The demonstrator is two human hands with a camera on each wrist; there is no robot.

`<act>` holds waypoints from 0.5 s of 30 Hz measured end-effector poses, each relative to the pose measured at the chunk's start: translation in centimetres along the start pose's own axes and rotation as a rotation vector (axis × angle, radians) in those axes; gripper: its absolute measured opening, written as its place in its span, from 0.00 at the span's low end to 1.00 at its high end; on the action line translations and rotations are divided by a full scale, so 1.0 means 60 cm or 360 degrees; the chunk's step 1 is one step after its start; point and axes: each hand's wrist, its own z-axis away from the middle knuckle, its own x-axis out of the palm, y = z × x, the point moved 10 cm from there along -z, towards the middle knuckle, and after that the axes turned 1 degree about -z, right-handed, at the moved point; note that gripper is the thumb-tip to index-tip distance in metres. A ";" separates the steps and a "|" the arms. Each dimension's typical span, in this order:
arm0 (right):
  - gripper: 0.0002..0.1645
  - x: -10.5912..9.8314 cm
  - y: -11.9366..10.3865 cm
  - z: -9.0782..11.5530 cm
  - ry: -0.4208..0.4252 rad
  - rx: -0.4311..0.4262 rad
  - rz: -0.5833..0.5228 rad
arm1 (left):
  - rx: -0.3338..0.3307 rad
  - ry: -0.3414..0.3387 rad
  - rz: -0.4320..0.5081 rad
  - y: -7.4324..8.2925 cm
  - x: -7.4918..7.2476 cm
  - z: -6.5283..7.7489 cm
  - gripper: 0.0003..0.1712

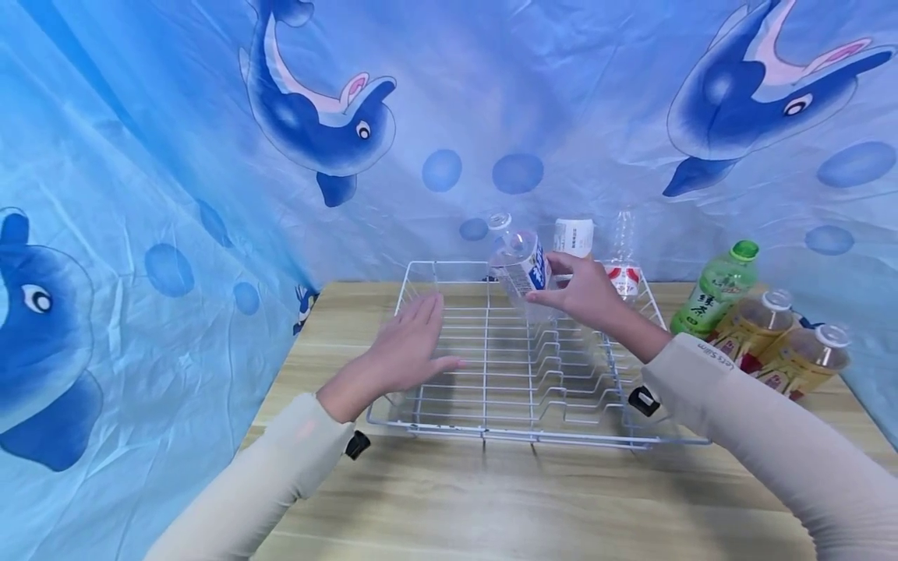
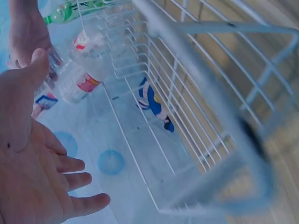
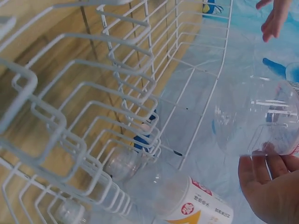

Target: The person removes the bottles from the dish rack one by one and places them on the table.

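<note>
My right hand [image 1: 585,288] grips a clear plastic bottle [image 1: 515,253] by its side, thumb and fingers round the blue-and-white label. The bottle is tilted, neck up and to the left, above the back of a white wire dish rack [image 1: 484,374]. In the right wrist view, the fingers curl under that bottle [image 3: 257,116]. My left hand [image 1: 407,343] hovers over the rack's left side with straight fingers and holds nothing. Behind my right hand, a white-labelled bottle [image 1: 574,236] and a clear bottle with a red-and-white label [image 1: 622,276] stand at the rack's back right.
Right of the rack, a green tea bottle [image 1: 715,288] stands beside two bottles with yellow labels, one bottle [image 1: 754,323] behind the other bottle [image 1: 803,358]. The rack rests on a wooden table [image 1: 491,499]. A blue dolphin-print sheet [image 1: 449,109] hangs behind and at the left.
</note>
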 end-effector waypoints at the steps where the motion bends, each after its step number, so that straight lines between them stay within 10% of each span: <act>1: 0.48 0.002 0.002 0.001 -0.0004 0.0015 -0.0023 | -0.0005 0.0010 -0.0002 0.004 0.000 -0.005 0.66; 8: 0.49 0.012 0.006 0.005 0.0010 0.0053 -0.0102 | -0.0167 0.0164 0.0129 0.026 -0.022 -0.038 0.62; 15: 0.43 0.015 -0.008 0.005 0.0094 0.0036 -0.0092 | -0.0269 0.0402 0.0606 0.056 -0.053 -0.069 0.56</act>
